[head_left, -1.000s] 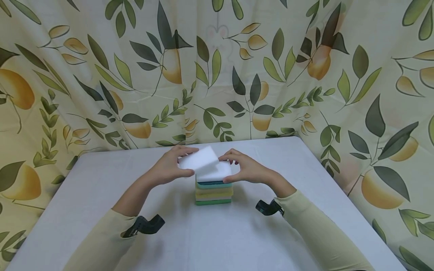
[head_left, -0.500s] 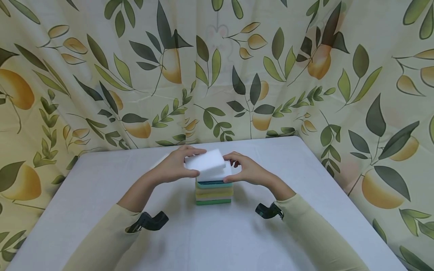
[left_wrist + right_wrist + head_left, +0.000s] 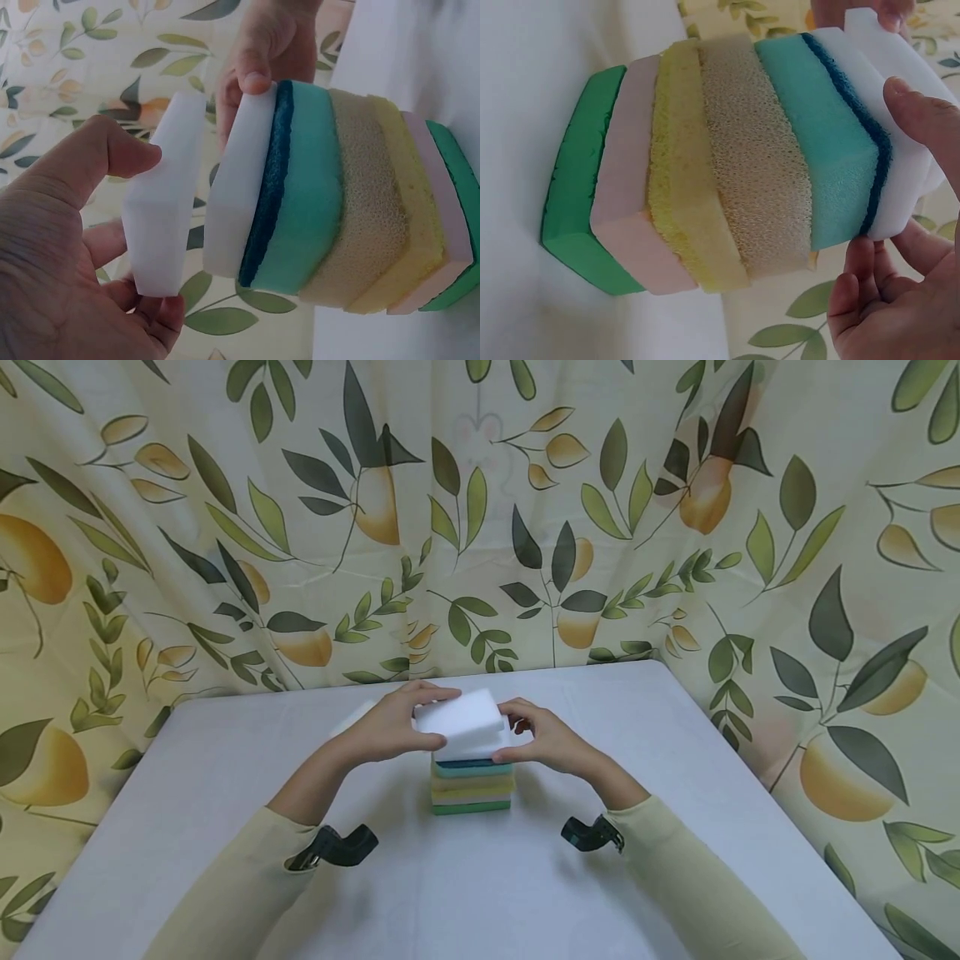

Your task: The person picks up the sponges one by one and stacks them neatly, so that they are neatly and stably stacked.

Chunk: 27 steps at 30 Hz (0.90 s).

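In the head view my left hand [image 3: 386,727] grips a white sponge block [image 3: 459,718] by its left end, thumb in front and fingers behind. The left wrist view shows a narrow gap between this block and the stack's top white block [image 3: 238,199]. My right hand [image 3: 553,739] holds that top block at its right end, fingertips on its edges. Beneath it come a turquoise sponge [image 3: 307,187] with a dark blue scouring layer, a porous beige sponge [image 3: 757,150], a yellow sponge [image 3: 686,150], a pink one [image 3: 630,165] and a green one [image 3: 585,165] on the table.
The white-covered table [image 3: 465,893] ends at a curtain [image 3: 480,543] printed with leaves and fruit. A pale white object [image 3: 352,717] lies behind my left hand, mostly hidden. Black wrist camera mounts [image 3: 341,846] stick out at both sleeves.
My left hand has moved right with the white sponge block, which is now over the stack and more level with its top. My right hand stays nearly in place.
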Each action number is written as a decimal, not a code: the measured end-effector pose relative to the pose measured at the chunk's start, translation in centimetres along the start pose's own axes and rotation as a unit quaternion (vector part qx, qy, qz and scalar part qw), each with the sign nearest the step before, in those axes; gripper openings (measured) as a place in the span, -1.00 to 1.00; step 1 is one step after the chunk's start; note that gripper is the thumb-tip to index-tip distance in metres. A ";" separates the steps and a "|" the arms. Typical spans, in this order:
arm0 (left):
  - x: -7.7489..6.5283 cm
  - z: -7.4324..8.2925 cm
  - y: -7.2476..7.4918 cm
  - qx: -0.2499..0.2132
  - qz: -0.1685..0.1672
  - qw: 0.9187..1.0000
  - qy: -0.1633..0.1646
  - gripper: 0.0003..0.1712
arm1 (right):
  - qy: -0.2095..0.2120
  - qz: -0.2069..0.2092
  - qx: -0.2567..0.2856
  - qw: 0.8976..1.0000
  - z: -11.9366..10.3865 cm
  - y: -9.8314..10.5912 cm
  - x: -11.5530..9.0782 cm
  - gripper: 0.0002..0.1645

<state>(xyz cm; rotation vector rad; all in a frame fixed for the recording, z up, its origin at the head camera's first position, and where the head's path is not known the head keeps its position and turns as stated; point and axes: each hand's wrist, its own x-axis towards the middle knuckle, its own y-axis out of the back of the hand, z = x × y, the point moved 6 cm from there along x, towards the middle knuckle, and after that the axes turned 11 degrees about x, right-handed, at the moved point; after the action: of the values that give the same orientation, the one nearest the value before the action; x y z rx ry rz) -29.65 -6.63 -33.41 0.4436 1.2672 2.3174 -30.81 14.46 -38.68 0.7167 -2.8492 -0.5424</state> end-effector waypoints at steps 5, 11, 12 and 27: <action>0.2 0.2 -0.2 -0.007 -0.005 1.000 -0.003 -0.24 | -0.004 0.017 0.019 1.000 0.2 0.1 -0.3 -0.18; 0.4 0.5 -0.3 0.000 -0.010 1.000 -0.006 -0.23 | -0.005 0.028 0.028 0.999 0.4 0.1 -0.6 -0.17; 0.5 0.6 -0.4 0.002 -0.010 1.000 -0.008 -0.23 | -0.005 0.028 0.029 0.999 0.4 0.1 -0.6 -0.17; 1.4 1.4 -0.6 0.019 -0.030 0.999 -0.024 -0.26 | 0.004 0.014 0.044 0.999 0.6 0.0 -0.6 -0.12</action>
<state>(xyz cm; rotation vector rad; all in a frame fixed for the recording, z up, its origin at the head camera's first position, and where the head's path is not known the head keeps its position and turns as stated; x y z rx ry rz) -29.97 -4.64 -33.09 0.4658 1.2869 2.2224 -30.39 14.90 -39.24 0.6913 -2.8869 -0.4103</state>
